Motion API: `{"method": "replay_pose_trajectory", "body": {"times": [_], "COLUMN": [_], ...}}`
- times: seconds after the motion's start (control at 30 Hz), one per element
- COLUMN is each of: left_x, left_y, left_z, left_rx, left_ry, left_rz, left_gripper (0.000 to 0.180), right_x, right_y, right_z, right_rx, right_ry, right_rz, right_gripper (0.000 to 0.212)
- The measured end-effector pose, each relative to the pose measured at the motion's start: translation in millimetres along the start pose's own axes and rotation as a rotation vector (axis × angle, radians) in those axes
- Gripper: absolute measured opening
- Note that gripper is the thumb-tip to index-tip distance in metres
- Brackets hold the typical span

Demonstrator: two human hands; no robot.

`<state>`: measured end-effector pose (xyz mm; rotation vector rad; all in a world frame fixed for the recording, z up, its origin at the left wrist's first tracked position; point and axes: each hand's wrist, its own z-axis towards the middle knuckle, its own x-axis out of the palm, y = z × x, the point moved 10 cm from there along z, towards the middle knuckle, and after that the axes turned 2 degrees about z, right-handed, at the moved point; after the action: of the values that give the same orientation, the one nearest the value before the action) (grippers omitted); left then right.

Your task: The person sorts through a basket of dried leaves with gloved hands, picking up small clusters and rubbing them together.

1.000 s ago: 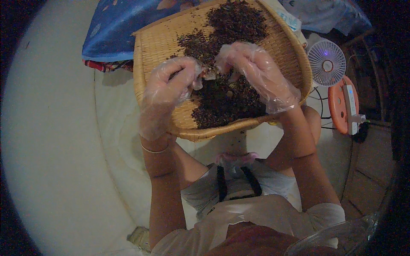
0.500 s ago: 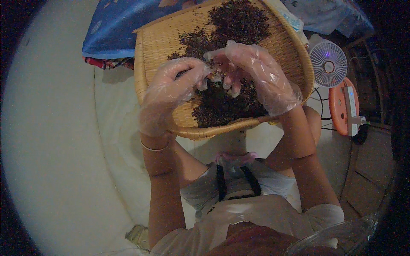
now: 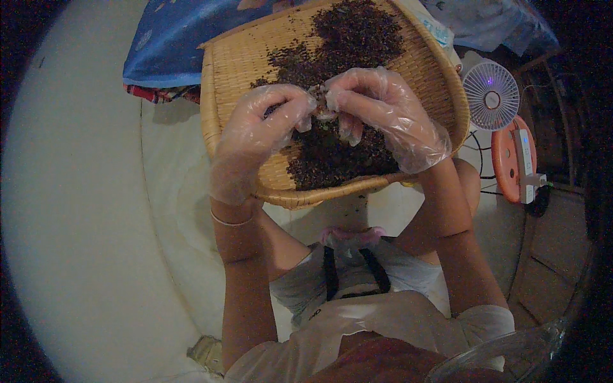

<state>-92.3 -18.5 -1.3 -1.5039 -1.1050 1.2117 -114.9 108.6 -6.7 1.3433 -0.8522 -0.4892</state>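
Note:
Over a woven bamboo tray (image 3: 233, 60), both my hands wear clear plastic gloves. My left hand (image 3: 271, 115) is closed, its thumb and forefinger pinching one side of a small brownish clump (image 3: 321, 102). On the clump's other side my right hand (image 3: 373, 102) pinches with thumb and forefinger, the lower fingers curled beneath. What the clump is cannot be made out; the fingertips hide much of it. Beneath and beyond the hands lie heaps of dark, crumbly dried plant bits (image 3: 345, 156), with another pile (image 3: 357, 35) toward the tray's far side.
A blue patterned cloth (image 3: 166, 45) hangs at the back left. To the right stand a small white fan (image 3: 490, 96), an orange plastic stool (image 3: 506, 166) and a white power strip (image 3: 527, 166) with cables. The tray's near rim sits above my knees.
My right hand's raised, spread fingers have come down and closed into a pinch at the clump. My left hand has barely moved.

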Motion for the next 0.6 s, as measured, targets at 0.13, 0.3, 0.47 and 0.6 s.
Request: {"method": "replay_pose_trajectory", "body": {"times": [0.13, 0.3, 0.47, 0.6], "left_x": [0.0, 0.9, 1.0, 0.1], "left_y": [3.0, 4.9, -0.3, 1.6], "left_z": [-4.2, -5.8, -4.4, -6.8], "left_rx": [-0.051, -0.139, -0.072, -0.082], "left_ry": [-0.009, -0.001, 0.018, -0.014], "left_rz": [-0.042, -0.107, -0.020, -0.059], "left_gripper": [0.019, 0.020, 0.020, 0.019], "right_x": [3.6, 2.5, 4.2, -0.7], "right_y": [-0.3, -0.9, 1.9, 0.5], "right_z": [-1.2, -1.7, -2.6, -1.3], "right_rx": [0.013, 0.016, 0.023, 0.030], "right_ry": [0.028, 0.030, 0.001, -0.024], "right_rz": [0.015, 0.057, 0.025, 0.012], "right_gripper": [0.020, 0.020, 0.022, 0.023]}}
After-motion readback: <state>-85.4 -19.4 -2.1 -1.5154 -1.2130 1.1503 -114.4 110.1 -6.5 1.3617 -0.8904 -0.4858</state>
